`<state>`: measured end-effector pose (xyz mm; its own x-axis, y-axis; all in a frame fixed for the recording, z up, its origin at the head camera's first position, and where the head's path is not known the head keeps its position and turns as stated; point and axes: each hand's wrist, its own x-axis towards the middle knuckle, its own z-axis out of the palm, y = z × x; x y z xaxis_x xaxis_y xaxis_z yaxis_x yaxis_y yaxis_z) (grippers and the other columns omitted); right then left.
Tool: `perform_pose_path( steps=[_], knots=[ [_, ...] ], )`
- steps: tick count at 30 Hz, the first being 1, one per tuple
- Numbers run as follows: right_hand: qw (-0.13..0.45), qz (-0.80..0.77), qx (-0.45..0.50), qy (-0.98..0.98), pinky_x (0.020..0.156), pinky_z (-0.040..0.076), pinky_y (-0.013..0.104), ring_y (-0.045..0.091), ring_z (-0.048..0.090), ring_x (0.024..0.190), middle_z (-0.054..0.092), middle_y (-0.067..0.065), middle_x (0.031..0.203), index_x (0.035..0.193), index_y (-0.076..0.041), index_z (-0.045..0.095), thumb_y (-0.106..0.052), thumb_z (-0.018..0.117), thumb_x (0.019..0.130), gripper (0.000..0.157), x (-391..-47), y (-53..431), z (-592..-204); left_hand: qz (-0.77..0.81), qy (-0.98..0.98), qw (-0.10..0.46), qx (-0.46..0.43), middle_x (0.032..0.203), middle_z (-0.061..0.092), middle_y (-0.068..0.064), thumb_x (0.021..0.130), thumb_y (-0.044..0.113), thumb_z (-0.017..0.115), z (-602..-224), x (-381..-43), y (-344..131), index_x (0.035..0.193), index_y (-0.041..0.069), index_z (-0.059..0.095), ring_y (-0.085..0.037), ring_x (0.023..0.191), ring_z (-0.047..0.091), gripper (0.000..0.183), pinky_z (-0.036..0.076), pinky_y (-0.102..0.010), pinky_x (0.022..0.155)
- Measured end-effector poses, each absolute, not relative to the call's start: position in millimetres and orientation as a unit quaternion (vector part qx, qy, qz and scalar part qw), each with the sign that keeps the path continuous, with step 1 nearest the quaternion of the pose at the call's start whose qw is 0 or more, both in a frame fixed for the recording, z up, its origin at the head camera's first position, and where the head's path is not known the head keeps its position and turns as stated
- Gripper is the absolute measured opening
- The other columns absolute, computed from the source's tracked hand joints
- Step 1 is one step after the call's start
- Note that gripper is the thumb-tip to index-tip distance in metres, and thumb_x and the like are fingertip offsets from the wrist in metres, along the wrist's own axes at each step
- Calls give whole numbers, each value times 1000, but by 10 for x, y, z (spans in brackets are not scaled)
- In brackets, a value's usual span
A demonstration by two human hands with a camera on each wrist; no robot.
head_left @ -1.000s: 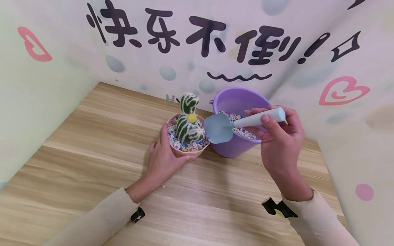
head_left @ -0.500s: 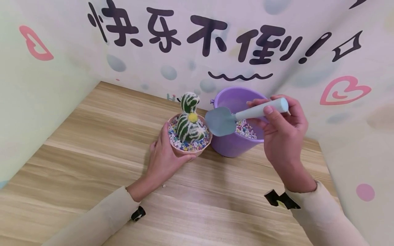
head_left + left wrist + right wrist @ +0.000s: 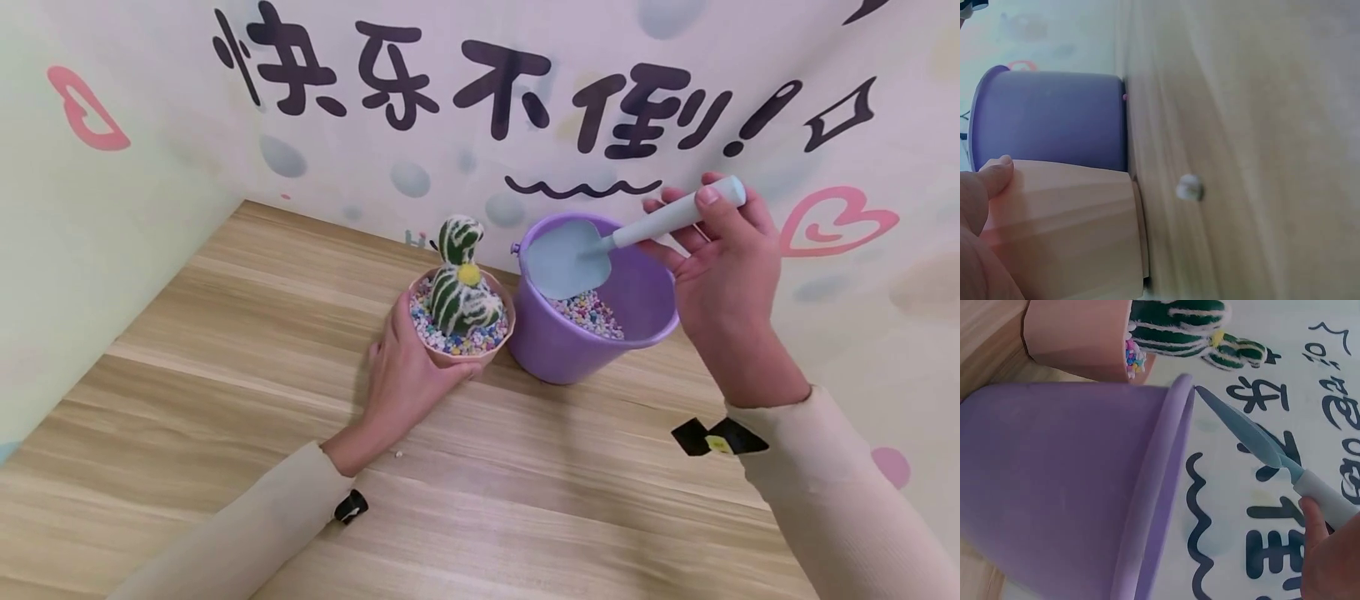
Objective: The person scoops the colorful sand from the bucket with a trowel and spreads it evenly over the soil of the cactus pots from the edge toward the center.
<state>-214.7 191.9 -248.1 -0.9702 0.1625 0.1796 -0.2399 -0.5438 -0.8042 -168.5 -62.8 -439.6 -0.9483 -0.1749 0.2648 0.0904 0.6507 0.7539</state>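
My left hand (image 3: 401, 367) holds a peach flowerpot (image 3: 1072, 231) by its left side, thumb across the front. In the pot stands a green knitted-looking cactus (image 3: 457, 287) with white stripes and a yellow bobble, surrounded by multicoloured pebbles. My right hand (image 3: 731, 275) grips the pale handle of a light blue trowel (image 3: 568, 260). The trowel's blade overlaps the mouth of a purple bucket (image 3: 558, 350) in the head view. From the right wrist, the blade's tip appears right at the bucket's rim. Small coloured pebbles (image 3: 592, 315) lie inside the bucket.
Pot and bucket stand side by side on a wood-grain table (image 3: 225, 358). A single small pebble (image 3: 1190, 187) lies on the tabletop in front of the pot. Behind them rises a pale wall (image 3: 465, 125) with black lettering; side walls flank the table.
My right hand has moved up and right, carrying the trowel from beside the flowerpot to over the bucket. The left hand keeps its hold, and the pot has shifted slightly upward in view.
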Motion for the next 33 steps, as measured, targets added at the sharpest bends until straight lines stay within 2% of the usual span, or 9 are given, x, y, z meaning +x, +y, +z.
perform_pose_path(
  steps=[4, 10, 20, 33],
  knots=[
    [104, 882, 11, -459, 76, 56, 57, 39, 70, 92, 68, 21, 96, 110, -4, 57, -3, 63, 88, 22, -2278, 2025, -2441, -404, -901, 156, 26, 147, 35, -19, 55, 62, 87, -4369, -1743, -615, 154, 10, 11, -33, 128, 43, 135, 39, -53, 94],
    [108, 882, -28, -458, 77, 56, 57, 39, 70, 93, 68, 20, 98, 107, -7, 54, -7, 63, 90, 19, -2463, 2151, -2449, -403, -903, 140, 47, 147, 32, -20, 56, 63, 86, -4348, -1813, -571, 154, 11, 9, -34, 129, 40, 135, 38, -55, 98],
    [107, 875, -91, -463, 74, 58, 54, 37, 66, 107, 70, 17, 104, 110, -11, 56, -10, 67, 89, 24, -2741, 2302, -2511, -405, -896, 163, 82, 144, 34, -20, 53, 61, 88, -4341, -1922, -470, 152, 11, 11, -34, 128, 42, 135, 38, -56, 99],
    [69, 842, -113, -524, 70, 60, 47, 35, 68, 104, 68, 14, 118, 114, -14, 63, -16, 75, 84, 32, -3048, 2400, -2635, -397, -890, 183, 133, 146, 33, -19, 49, 64, 88, -4345, -2102, -294, 153, 10, 11, -35, 128, 42, 140, 36, -53, 102]
  ],
)
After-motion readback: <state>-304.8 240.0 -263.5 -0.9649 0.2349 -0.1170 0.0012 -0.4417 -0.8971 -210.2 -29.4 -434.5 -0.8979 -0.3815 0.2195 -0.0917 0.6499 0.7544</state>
